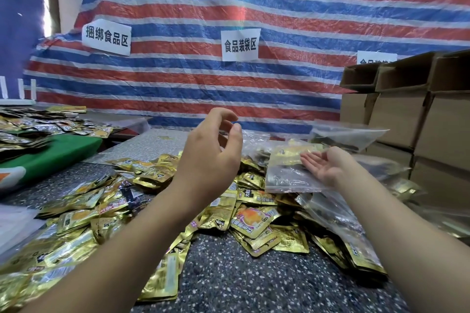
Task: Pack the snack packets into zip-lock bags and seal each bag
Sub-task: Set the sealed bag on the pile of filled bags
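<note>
Your left hand is up in the air over the heap, fingers loosely curled, thumb apart, nothing in it. Your right hand lies palm up with straight, spread fingers, resting on a filled zip-lock bag that sits on top of the pile; whether its seal is closed, I cannot tell. Gold snack packets sprawl across the speckled table under both forearms, thick on the left, thinner in front of you. More clear bags with packets inside are stacked to the right, just beyond your right hand, and another lies beneath your right forearm. Cardboard boxes wall off the right side, close behind those bags. On the left, a green board carries a second spread of packets. Behind everything hangs a red, white and blue striped tarp with white paper signs stuck on it.
</note>
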A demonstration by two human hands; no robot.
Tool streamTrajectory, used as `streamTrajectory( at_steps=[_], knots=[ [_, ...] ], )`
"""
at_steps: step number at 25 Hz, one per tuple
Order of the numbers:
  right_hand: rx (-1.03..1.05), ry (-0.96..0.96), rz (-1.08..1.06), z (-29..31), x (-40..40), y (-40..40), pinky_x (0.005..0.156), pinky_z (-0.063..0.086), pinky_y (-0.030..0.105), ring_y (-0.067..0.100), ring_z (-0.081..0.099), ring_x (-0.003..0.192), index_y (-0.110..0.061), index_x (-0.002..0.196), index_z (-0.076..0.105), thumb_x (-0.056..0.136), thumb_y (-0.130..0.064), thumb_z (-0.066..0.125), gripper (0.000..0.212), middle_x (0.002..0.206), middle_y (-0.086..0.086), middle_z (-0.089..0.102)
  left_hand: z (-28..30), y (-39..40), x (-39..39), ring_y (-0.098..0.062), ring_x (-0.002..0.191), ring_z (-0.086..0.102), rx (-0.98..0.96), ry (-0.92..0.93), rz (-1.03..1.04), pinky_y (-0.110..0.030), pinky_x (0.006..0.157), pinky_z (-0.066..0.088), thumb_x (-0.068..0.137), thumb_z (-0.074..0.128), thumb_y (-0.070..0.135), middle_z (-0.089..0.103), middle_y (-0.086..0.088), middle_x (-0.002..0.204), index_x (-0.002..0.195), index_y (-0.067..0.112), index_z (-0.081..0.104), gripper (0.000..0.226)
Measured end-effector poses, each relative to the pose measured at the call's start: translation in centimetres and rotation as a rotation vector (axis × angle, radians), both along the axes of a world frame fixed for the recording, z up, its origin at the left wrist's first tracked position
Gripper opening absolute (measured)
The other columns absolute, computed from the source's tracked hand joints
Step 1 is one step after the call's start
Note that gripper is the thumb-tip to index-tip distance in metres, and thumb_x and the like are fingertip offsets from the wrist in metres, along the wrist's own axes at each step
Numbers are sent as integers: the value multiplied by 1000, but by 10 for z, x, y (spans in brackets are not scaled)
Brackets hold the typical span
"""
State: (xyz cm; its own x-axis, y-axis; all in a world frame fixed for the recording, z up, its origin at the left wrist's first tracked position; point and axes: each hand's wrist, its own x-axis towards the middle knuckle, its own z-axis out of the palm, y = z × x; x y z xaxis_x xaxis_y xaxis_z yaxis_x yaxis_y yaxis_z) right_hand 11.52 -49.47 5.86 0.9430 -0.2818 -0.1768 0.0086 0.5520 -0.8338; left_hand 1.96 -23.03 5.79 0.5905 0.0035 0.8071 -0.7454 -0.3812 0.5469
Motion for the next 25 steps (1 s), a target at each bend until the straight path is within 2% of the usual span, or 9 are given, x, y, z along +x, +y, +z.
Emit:
streamTrajectory(
  at_steps=[2,4,6,11,16,19,22,23,25],
  knots=[
    [-94,6,-8,-4,0,3,80,55,44,35,62,107,7,127,45,105,-4,23,33,114,24,61,0,0,0,-5,79,59,5,5,0,-21,62,45,100,49,28,60,10,91,108,26,53,9],
    [-211,23,-23,-6,1,4,58,55,37,30,64,88,5,108,50,103,-3,28,24,98,22,62,-1,0,0,-6,78,59,9,8,0,-23,62,46,100,49,28,60,10,91,108,25,53,9],
    [-290,29,-20,-7,2,4,49,57,32,27,64,82,1,96,52,102,-3,33,21,93,20,62,-1,-1,1,-6,76,59,14,12,-4,-23,61,47,100,49,28,59,10,90,107,25,54,10],
    [-405,-48,-46,-13,-2,14,47,55,25,19,66,62,-5,87,54,97,-6,43,15,76,11,64,-4,-2,5,-6,67,59,48,7,-1,-19,56,45,100,49,26,62,9,85,102,21,58,10],
    [-604,-241,-39,-16,-29,38,45,49,25,14,57,46,-13,66,51,103,-26,46,40,53,2,57,-9,0,12,-10,54,56,90,-20,25,-20,46,41,100,51,21,61,6,67,92,15,63,15],
    [-633,-307,-31,-21,-46,54,46,47,25,12,55,45,-13,63,51,105,-33,44,47,48,0,55,-13,2,16,-5,42,44,152,11,68,-17,41,30,102,47,32,44,11,47,76,12,65,37],
    [-742,-371,-3,-31,-53,63,52,49,23,10,60,57,-10,78,57,104,-26,47,32,55,-6,62,-16,3,18,-10,36,36,206,102,79,-22,40,24,100,33,50,37,9,39,49,11,45,66],
    [-790,-377,6,-35,-53,65,52,48,24,11,60,58,-10,82,58,104,-25,48,28,55,-6,62,-18,3,21,-10,35,31,211,135,87,-28,42,24,100,30,52,34,7,38,46,11,39,69],
    [-873,-350,-23,-41,-52,68,47,43,25,11,54,47,-11,77,57,104,-32,47,35,51,-1,59,-23,5,28,-14,38,32,245,175,135,-32,46,25,101,29,51,37,1,41,49,6,41,70]
  ],
)
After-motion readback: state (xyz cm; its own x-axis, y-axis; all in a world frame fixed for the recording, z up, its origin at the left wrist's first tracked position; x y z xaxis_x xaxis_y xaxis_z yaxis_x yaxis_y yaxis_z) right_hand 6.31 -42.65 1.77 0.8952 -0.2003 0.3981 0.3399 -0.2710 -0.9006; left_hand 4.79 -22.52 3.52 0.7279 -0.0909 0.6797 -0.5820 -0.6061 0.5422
